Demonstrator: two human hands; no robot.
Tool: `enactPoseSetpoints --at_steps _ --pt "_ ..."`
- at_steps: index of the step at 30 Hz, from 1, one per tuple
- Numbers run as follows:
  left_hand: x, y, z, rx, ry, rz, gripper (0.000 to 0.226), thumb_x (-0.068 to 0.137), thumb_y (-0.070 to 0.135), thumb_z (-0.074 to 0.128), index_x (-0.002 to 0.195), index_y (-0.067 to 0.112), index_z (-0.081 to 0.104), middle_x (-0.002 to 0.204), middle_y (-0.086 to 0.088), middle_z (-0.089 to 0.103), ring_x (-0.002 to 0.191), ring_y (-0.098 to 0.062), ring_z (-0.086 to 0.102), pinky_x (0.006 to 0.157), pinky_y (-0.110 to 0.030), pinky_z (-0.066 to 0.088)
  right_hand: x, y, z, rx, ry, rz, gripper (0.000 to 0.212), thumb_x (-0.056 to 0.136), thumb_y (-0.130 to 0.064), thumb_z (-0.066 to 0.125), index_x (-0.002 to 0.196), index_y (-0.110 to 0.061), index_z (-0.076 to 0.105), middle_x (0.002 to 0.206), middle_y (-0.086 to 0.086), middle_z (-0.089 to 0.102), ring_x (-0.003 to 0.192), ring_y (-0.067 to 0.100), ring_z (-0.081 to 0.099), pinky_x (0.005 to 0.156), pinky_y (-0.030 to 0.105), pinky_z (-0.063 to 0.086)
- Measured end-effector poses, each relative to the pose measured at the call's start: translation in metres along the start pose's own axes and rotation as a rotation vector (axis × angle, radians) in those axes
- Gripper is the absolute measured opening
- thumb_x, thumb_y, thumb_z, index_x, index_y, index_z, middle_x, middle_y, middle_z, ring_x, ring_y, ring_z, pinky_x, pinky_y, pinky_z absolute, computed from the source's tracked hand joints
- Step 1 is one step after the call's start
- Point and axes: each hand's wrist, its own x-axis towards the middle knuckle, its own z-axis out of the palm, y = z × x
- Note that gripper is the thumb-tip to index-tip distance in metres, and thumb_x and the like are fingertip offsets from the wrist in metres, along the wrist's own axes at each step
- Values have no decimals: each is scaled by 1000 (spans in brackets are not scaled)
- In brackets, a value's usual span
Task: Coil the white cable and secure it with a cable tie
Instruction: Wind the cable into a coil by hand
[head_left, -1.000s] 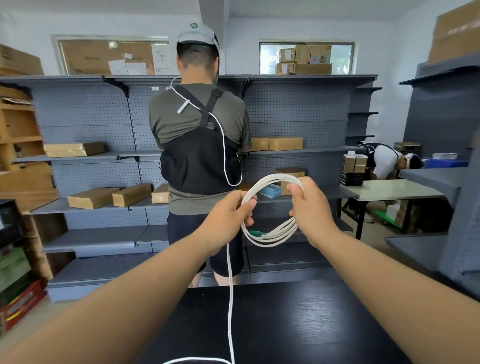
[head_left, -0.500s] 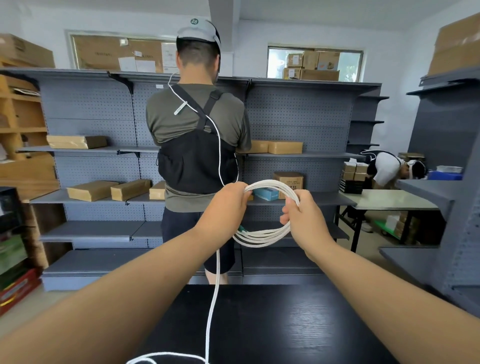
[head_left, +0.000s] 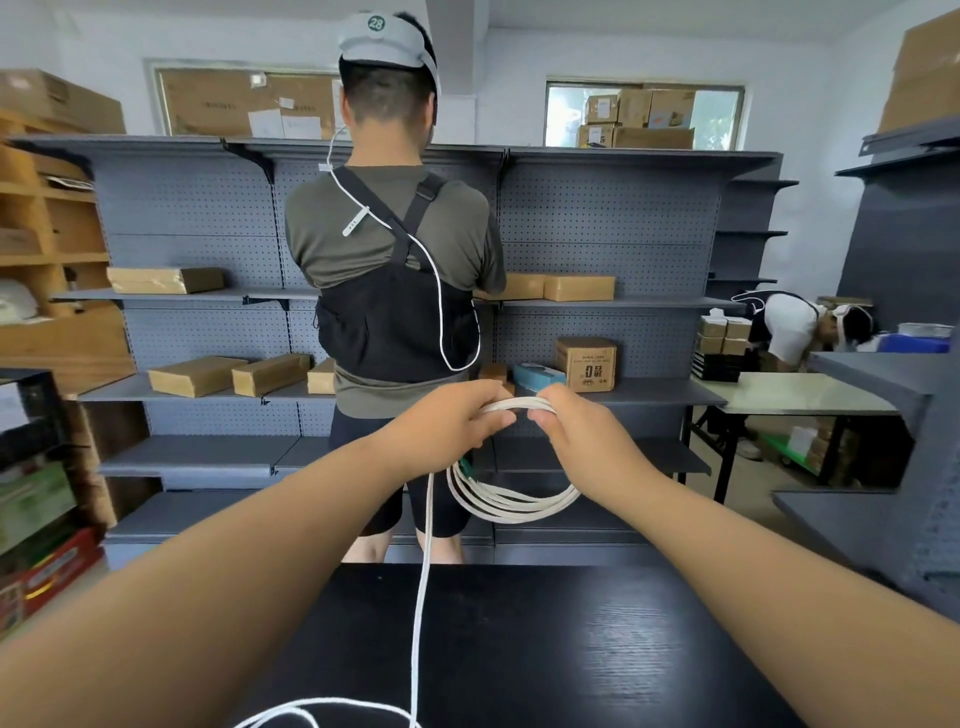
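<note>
Up above the black table (head_left: 519, 649), both hands grip the top of the white cable (head_left: 511, 501) coil: left hand (head_left: 447, 421) and right hand (head_left: 576, 436) sit side by side, fingers curled round the strands. My tip: hold the bundle firm with one hand, feed each new loop at the same size, and don't let it twist. Count: one cable, maybe four or five loops hanging, one loose tail (head_left: 422, 571) dropping to the table. Can't spot a cable tie.
</note>
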Motion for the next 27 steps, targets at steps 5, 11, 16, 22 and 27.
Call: enactPoseSetpoints --at_steps 5,11,16,22,27 --pt "-7 -16 -2 -309 35 -128 11 94 23 51 100 18 58 81 5 58 78 -11 58 82 -29 47 11 4 5 136 22 102 22 100 -28 35 109 -15 49 82 -1 51 75 17 50 58 26 36" --pt "-11 -27 5 -686 175 -176 11 95 20 49 103 21 57 86 2 61 79 -7 60 76 -16 48 23 -1 7 337 183 205 18 99 -25 37 98 -15 51 71 -4 46 64 13 46 63 32 40" --pt "-9 -30 9 -844 272 -189 10 93 19 54 102 19 57 88 -3 62 81 -12 62 78 -25 52 25 -13 18 541 370 315 21 99 -23 36 99 -11 53 68 -2 45 58 13 45 53 24 37" --pt "-8 -29 7 -825 334 -206 12 99 20 41 94 20 52 70 -1 58 74 -16 64 81 -38 54 26 -26 36 755 432 454 21 99 -25 36 106 -15 53 72 -2 48 63 12 52 59 24 41" --pt "-8 -36 -1 -521 318 -149 13 100 24 35 93 25 46 54 4 59 75 -27 66 79 -39 52 28 -29 39 735 339 470 18 99 -24 37 108 -16 50 81 1 56 67 14 56 64 27 47"
